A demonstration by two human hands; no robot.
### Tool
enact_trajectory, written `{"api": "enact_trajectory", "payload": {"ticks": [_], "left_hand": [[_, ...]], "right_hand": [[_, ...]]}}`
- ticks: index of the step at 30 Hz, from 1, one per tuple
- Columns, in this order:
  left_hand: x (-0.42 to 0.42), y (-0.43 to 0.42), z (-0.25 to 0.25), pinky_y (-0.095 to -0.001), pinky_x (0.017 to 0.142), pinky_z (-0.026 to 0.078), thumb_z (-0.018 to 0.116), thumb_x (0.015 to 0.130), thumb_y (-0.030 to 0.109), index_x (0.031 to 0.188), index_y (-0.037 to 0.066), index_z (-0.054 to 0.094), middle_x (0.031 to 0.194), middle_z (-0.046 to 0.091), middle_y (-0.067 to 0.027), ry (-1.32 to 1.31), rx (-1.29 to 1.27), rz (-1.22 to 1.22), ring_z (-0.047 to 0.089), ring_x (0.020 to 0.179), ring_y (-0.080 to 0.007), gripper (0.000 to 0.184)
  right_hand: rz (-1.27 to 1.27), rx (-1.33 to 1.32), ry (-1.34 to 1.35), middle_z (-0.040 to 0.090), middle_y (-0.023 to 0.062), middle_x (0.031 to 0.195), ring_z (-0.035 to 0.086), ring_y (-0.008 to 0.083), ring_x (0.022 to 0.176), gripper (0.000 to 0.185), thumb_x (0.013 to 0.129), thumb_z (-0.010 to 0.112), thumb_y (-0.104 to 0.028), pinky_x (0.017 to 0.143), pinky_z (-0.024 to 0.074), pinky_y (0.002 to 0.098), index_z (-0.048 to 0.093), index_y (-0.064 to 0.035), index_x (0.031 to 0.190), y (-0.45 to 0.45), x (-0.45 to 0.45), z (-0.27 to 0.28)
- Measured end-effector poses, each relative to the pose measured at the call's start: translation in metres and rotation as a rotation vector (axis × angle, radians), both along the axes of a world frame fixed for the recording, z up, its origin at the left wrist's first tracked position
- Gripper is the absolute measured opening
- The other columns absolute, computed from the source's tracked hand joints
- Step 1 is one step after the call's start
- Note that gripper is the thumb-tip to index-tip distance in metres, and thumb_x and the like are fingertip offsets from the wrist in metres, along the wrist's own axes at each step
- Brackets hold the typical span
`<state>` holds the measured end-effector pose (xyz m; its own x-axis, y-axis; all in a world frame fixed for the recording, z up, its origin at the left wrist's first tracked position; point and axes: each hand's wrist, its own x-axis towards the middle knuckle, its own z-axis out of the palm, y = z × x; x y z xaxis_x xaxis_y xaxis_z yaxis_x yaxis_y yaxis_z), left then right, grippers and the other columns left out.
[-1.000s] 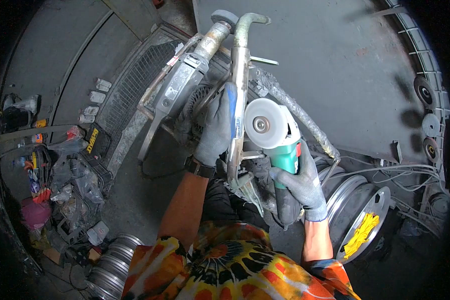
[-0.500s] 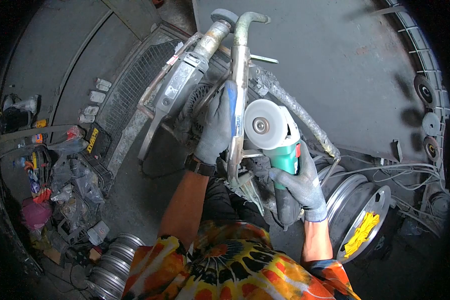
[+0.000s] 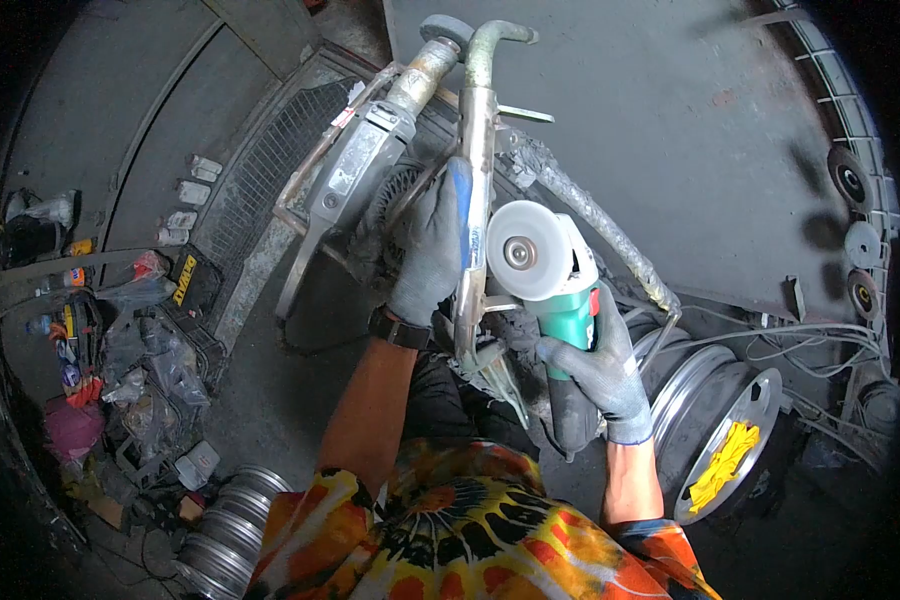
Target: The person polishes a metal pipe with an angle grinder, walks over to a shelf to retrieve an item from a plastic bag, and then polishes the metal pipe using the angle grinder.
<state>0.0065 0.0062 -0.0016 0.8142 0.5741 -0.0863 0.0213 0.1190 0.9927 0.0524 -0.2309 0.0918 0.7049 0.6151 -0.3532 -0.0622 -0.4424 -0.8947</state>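
My left hand (image 3: 432,245), in a grey glove with a blue edge, is closed round a bent metal tube frame (image 3: 478,130) that stands almost upright in front of me. In my right hand (image 3: 610,370), also gloved in grey, is a green angle grinder (image 3: 567,320), gripped by its body. The grinder's pale disc (image 3: 528,250) faces up, just right of the tube; whether they touch I cannot tell. Left of the tube lies a larger grey power tool (image 3: 365,165) with a round wheel (image 3: 447,30) at its far end.
Metal wheel rims (image 3: 705,420) stand at the right, with yellow gloves (image 3: 724,466) on one. More rims (image 3: 232,530) are stacked at lower left. Plastic bags (image 3: 155,365) and clutter lie at the left. Grinding discs (image 3: 850,182) hang on the right rack, and cables (image 3: 820,335) run below.
The tube frame and my left hand have shifted very slightly to the left. My right hand keeps its hold on the angle grinder, almost still.
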Motion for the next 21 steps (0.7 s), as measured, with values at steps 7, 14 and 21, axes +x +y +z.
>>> {"api": "enact_trajectory", "payload": {"ticks": [7, 14, 21], "left_hand": [[-0.001, -0.004, 0.009, -0.0329, 0.087, 0.055, 0.043, 0.116, 0.036, 0.143, -0.001, 0.055, 0.111, 0.068, -0.0127, -0.114, 0.173, 0.033, 0.067, 0.1, -0.0196, 0.047], [-0.004, -0.002, -0.01, -0.0316, 0.091, 0.054, 0.045, 0.115, 0.027, 0.153, 0.001, 0.046, 0.123, 0.063, -0.0127, -0.233, 0.139, -0.061, 0.063, 0.109, -0.0176, 0.046], [-0.003, 0.0, -0.022, -0.0323, 0.094, 0.055, 0.047, 0.115, 0.022, 0.159, 0.002, 0.038, 0.127, 0.061, -0.0148, -0.23, 0.508, 0.0, 0.063, 0.112, -0.02, 0.05]], "right_hand": [[-0.02, 0.044, -0.01, 0.066, 0.0096, 0.132, 0.059, 0.0163, 0.12, 0.079, 0.079, 0.087, -0.007, 0.108, 0.0464, 0.0346, 0.049, -0.0019, 0.149, 0.001, -0.002, -0.001], [-0.009, 0.018, -0.04, 0.066, 0.0095, 0.131, 0.06, 0.0163, 0.119, 0.077, 0.08, 0.087, -0.006, 0.108, 0.0462, 0.0347, 0.05, -0.0018, 0.148, 0.001, -0.003, 0.001], [-0.026, 0.047, -0.033, 0.067, 0.0096, 0.13, 0.06, 0.0167, 0.119, 0.076, 0.079, 0.087, -0.008, 0.108, 0.0463, 0.0353, 0.052, -0.0018, 0.146, -0.001, -0.005, -0.001]]}}
